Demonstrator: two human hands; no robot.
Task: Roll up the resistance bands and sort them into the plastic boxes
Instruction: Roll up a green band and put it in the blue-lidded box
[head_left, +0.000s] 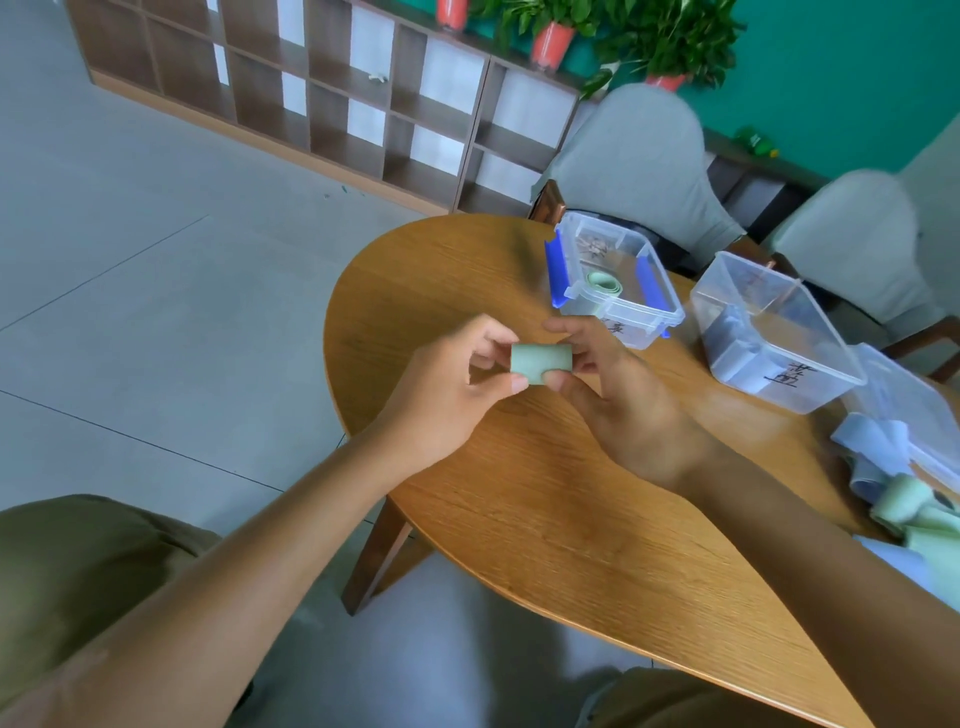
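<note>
1. The left hand (457, 384) and right hand (618, 395) together hold a rolled green band (540, 365) above the wooden bench (545, 519), the fingers of each pinching one end of the roll.
2. Beyond the hands stands a clear box with blue latches (618, 283); a green rolled band (605, 283) lies inside it.
3. To its right sits a second clear box (774, 332) bearing a handwritten label, with something bluish inside, too blurred to tell.
4. At the right edge of the bench lies a loose pile of blue and green bands (898, 493), beside another clear container (904, 395).
5. Two grey-covered chairs (639, 156) stand behind the bench.
</note>
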